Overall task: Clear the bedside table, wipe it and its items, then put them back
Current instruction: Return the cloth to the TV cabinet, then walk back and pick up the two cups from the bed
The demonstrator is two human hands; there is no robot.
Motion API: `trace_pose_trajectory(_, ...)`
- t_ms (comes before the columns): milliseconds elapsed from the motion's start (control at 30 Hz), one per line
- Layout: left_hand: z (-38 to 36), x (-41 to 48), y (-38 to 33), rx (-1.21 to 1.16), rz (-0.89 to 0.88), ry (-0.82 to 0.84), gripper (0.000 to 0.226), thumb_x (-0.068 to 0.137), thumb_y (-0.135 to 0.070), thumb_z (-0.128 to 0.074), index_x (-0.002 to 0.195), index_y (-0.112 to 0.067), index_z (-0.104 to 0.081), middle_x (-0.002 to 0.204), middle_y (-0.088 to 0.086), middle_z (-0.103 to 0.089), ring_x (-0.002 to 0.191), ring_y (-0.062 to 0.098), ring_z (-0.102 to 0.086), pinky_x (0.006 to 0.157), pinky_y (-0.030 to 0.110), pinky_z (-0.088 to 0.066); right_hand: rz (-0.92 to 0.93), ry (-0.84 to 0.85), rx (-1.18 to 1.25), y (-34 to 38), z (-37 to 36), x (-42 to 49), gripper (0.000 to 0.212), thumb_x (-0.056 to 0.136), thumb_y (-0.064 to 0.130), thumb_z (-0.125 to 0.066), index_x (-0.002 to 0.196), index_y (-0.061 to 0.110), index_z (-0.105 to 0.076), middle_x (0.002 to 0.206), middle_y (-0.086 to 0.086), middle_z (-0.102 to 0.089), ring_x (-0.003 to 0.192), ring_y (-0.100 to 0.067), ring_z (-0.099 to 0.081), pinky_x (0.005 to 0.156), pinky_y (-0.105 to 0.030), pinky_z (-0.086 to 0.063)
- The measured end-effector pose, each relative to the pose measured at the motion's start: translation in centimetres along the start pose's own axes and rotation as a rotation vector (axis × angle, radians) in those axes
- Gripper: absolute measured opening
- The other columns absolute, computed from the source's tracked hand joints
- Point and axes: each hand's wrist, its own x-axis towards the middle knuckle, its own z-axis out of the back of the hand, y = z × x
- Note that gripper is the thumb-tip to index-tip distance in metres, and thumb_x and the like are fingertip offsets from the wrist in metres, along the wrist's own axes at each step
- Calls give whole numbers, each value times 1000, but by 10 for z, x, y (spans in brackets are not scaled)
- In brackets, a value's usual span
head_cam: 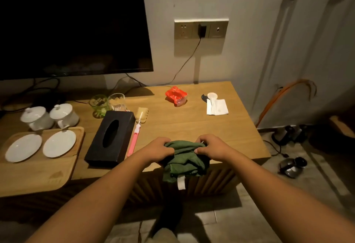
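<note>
Cloth: a green cloth [183, 158] bunched at the near edge of the tabletop [192, 125], part hanging over the front with a white tag.
Left hand [156, 149]: clenched on the cloth's left side.
Right hand [210, 146]: gripping its right side.
Tissue box [111, 138]: black, left of the hands, beside a pink brush [135, 139].

Setting was a dim bedroom or hotel-type guest room. Evidence: a wall-mounted dark TV screen [73, 23] above a low wooden table [192, 125]; a wall socket panel [200, 29] with a charger plugged in; two lidded white cups [50, 116] beside a wooden tray [40, 167] carrying two white saucers [41, 146]; a black tissue box [111, 139]; tiled floor [259, 214].
</note>
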Motion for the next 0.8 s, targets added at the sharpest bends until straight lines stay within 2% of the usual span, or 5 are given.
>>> trace_pose_trajectory(200, 16, 113, 41, 62, 102, 4, 6, 82, -12, -66, 83, -7, -62, 78, 12, -62, 73, 23, -57, 65, 29, -43, -226, -57, 42, -29, -29, 100, 27, 78, 29, -77, 80, 10, -58, 80, -7, -65, 74, -23, -59, 63, -30, -42)
trace_pose_trajectory(400, 25, 173, 60, 239, 116, -65, 19, 82, -22, -67, 95, -10, -61, 96, 12, -68, 87, 26, -63, 76, 33, -51, -297, -147, -152, -40, -55, 150, 30, 82, 41, -70, 83, 17, -52, 87, -7, -62, 81, -28, -59, 64, -35, -45)
trace_pose_trajectory(600, 33, 189, 39, 777, 35, -11, 56, 83, -37, -68, 121, -13, -36, 107, 11, -58, 97, 32, -61, 68, 36, -41, -328, -229, -200, -47, -63, 141, 34, 84, 48, -64, 91, 23, -42, 87, -1, -56, 76, -24, -56, 61, -36, -46)
trace_pose_trajectory(700, 25, 182, 10, 997, -70, 43, 50, 84, -20, -64, 125, -11, -37, 112, 12, -54, 99, 32, -60, 69, 40, -46, -395, -222, -93, -53, -56, 118, 22, 85, 36, -64, 91, 21, -50, 90, -2, -63, 82, -25, -60, 66, -36, -49)
trace_pose_trajectory(800, -15, 163, -23, 1221, -315, 266, 41, 87, -18, -57, 125, -8, -44, 118, 13, -56, 106, 33, -60, 79, 42, -50, -490, -222, 24, -61, -50, 73, 13, 81, 32, -61, 88, 21, -56, 92, -3, -67, 87, -25, -63, 75, -37, -53)
